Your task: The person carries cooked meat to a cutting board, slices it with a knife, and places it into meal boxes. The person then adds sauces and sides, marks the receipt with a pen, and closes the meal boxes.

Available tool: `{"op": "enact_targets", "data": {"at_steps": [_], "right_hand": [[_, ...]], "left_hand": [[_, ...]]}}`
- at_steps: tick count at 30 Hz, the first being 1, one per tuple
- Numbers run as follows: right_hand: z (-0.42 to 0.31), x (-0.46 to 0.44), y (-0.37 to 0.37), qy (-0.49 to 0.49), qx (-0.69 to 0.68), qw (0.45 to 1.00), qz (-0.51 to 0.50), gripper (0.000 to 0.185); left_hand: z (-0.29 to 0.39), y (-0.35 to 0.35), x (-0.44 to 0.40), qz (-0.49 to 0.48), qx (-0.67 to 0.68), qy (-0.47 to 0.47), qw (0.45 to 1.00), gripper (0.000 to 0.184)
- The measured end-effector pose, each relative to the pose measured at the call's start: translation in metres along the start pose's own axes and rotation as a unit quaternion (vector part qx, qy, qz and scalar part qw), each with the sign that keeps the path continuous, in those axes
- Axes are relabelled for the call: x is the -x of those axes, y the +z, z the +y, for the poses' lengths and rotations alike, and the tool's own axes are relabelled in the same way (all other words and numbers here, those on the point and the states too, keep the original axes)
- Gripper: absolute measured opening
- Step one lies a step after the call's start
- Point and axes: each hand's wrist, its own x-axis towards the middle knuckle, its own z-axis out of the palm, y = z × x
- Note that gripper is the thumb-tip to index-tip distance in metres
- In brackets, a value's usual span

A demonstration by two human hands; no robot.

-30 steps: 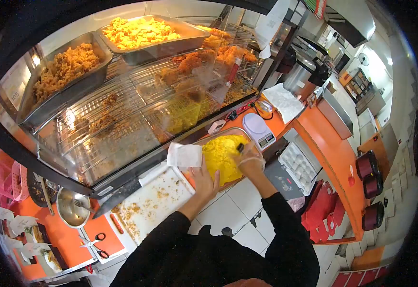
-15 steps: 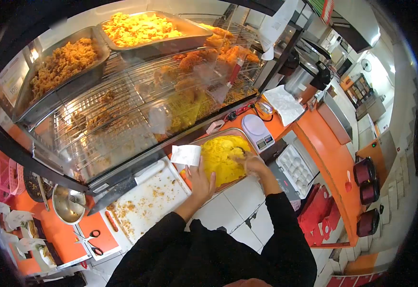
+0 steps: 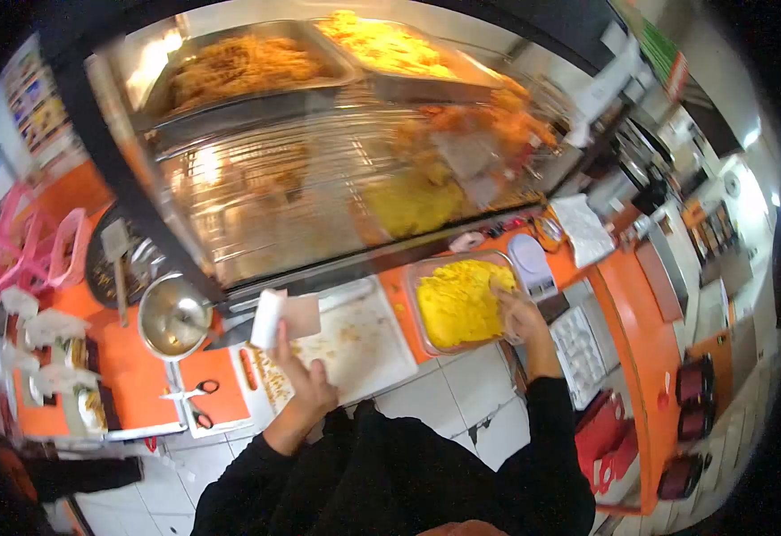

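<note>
My left hand [image 3: 308,382] holds up a small folded paper piece [image 3: 268,319], white on one side and brownish on the other, above the white cutting board [image 3: 368,344]. Its thumb stands apart from the fingers. Over the right side of a metal tray [image 3: 420,337] is my right hand [image 3: 522,319], fingers bent down at the yellow mash [image 3: 457,299]. Blur hides what those fingers grip. Crumbs lie scattered on the board.
A heated glass cabinet [image 3: 274,214] with trays of fried food stands behind the counter. To the left are a metal bowl [image 3: 165,308], scissors [image 3: 196,393] and a knife [image 3: 234,332]. On the right sit a kitchen scale [image 3: 531,261] and an egg tray [image 3: 578,348].
The view has swung, so the counter appears shifted. My left hand has moved left with the paper, from beside the yellow tray to over the cutting board. My right hand stays at the tray.
</note>
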Motion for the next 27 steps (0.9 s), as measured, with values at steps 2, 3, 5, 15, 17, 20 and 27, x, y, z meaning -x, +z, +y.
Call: {"op": "enact_targets", "data": {"at_steps": [2, 3, 5, 15, 17, 20, 27], "right_hand": [[-0.013, 0.024, 0.040, 0.037, 0.011, 0.997, -0.067, 0.019], [-0.026, 0.045, 0.077, 0.060, 0.017, 0.994, -0.089, 0.020], [-0.029, 0.072, 0.152, 0.063, 0.036, 0.987, -0.144, 0.021], [0.074, 0.202, 0.578, 0.326, 0.009, 0.652, -0.684, 0.030], [0.083, 0.251, 0.655, 0.189, 0.183, 0.666, -0.698, 0.023], [0.180, 0.248, 0.763, 0.026, 0.163, 0.721, -0.673, 0.025], [0.188, 0.317, 0.848, -0.443, 0.634, 0.284, -0.566, 0.064]], "left_hand": [[-0.008, -0.048, -0.002, 0.108, -0.037, 0.049, 0.992, 0.070], [-0.006, -0.077, 0.001, 0.151, -0.055, 0.041, 0.986, 0.073], [0.011, -0.135, 0.005, 0.232, -0.119, 0.043, 0.965, 0.071], [0.074, -0.393, 0.094, 0.529, -0.376, 0.075, 0.757, 0.062], [0.084, -0.426, 0.119, 0.559, -0.439, 0.051, 0.702, 0.061], [0.091, -0.459, 0.155, 0.586, -0.469, 0.022, 0.660, 0.059], [0.094, -0.493, 0.169, 0.622, -0.455, -0.003, 0.638, 0.055]]}}
